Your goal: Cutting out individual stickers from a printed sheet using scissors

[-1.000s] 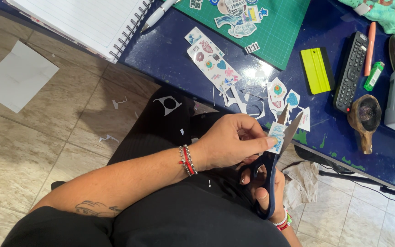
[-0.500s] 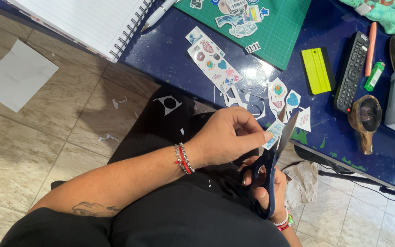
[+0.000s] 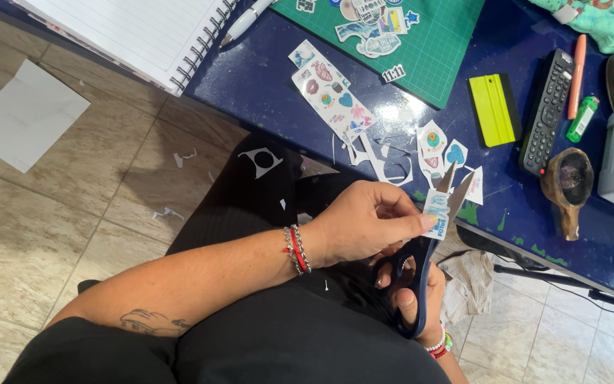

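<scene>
My left hand pinches a small light-blue sticker between thumb and fingers, above my lap and just off the dark blue table's edge. My right hand sits below it with fingers through the handles of dark blue scissors. The blades point up and stand parted around the sticker's right edge. A strip of printed stickers and several cut-out stickers lie on the table right beyond the blades.
A green cutting mat with stickers lies at the back, with a spiral notebook and pen to its left. To the right are a yellow squeegee, a black remote, a wooden bowl. Paper scraps litter the tiled floor.
The scissors blades have shifted slightly against the sticker and my left hand has turned it a little. Both hands stay in the same spot above my lap.
</scene>
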